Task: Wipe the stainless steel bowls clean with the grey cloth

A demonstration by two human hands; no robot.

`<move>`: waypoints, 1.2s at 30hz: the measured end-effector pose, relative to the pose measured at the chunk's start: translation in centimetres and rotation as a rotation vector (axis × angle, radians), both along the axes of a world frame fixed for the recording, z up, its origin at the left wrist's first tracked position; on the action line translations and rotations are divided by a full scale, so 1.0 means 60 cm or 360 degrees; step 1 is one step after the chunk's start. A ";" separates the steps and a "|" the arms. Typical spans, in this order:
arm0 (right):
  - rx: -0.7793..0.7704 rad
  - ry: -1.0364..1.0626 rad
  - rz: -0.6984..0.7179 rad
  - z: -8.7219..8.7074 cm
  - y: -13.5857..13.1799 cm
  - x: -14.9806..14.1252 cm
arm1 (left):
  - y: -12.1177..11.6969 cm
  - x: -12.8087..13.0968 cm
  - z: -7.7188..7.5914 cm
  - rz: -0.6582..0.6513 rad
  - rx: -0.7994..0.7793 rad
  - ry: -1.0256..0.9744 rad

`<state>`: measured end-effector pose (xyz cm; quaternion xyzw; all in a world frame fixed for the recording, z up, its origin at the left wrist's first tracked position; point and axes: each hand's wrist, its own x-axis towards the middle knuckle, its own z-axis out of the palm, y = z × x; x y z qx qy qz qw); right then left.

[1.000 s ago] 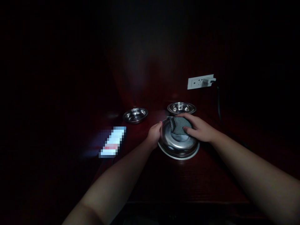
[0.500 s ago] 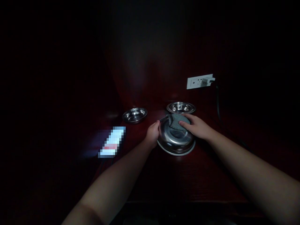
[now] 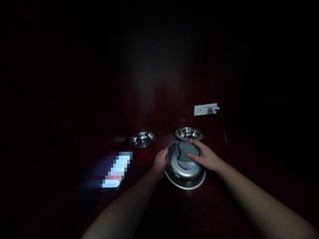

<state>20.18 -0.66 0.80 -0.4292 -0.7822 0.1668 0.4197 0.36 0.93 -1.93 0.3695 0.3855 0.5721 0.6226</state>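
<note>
A shiny steel bowl [image 3: 185, 177] is tilted with its rounded underside facing me. My left hand [image 3: 160, 162] is closed on the bowl's left rim, thumb on the outside. In my right hand [image 3: 203, 156] is a folded grey-green cloth [image 3: 188, 151], pressed against the upper part of the bowl's bottom. My right thumb lies over the cloth, and the other fingers are partly hidden behind it. Just behind the held bowl stand stacked steel bowls [image 3: 189, 133], their insides facing up.
Another steel bowl [image 3: 143, 140] sits upright at the back left of the dark red table [image 3: 189, 212]. A lit phone screen [image 3: 117, 171], pixelated, glows at the left. On the back wall, a white socket plate [image 3: 201, 110] holds a plug with a black cord [image 3: 225, 134].
The whole scene sits lower in the picture, as my head has tilted up. Both hands keep hold of the bowl and the cloth, with the cloth still at the bowl's upper bottom.
</note>
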 end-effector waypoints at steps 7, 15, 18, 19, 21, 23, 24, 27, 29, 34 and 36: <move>0.0230 -0.0117 0.0244 0.009 -0.006 0.006 | -0.004 -0.001 0.003 -0.0116 0.0024 -0.0030; 0.0214 -0.0150 0.0165 0.019 -0.016 0.005 | -0.003 0.004 0.004 -0.0079 0.0039 -0.0037; 0.0196 -0.0153 0.0047 0.020 -0.014 0.003 | -0.006 0.004 0.008 -0.0046 0.0015 -0.0019; 0.0184 -0.0152 0.0020 0.019 -0.013 0.003 | -0.007 0.004 0.008 -0.0037 0.0009 -0.0014; 0.0146 -0.0152 -0.0003 0.017 -0.010 0.003 | -0.006 0.004 0.007 -0.0027 -0.0001 -0.0012; 0.0082 -0.0149 -0.0001 0.014 -0.006 0.004 | -0.003 0.003 0.004 -0.0021 -0.0008 -0.0007; 0.0043 -0.0146 0.0000 0.013 -0.005 0.004 | -0.001 0.003 0.001 -0.0018 -0.0008 -0.0003; -0.0076 -0.0126 0.0001 0.010 -0.001 0.006 | 0.005 0.001 -0.007 -0.0040 -0.0019 0.0005; -0.0158 -0.0092 0.0024 0.008 0.001 0.007 | 0.007 0.000 -0.012 -0.0066 -0.0029 -0.0005; -0.0364 0.0123 0.0045 -0.001 0.007 0.007 | 0.009 0.000 -0.013 -0.0081 -0.0040 -0.0027; -0.0419 0.0200 0.0041 -0.005 0.010 0.006 | 0.009 0.000 -0.011 -0.0064 -0.0044 -0.0004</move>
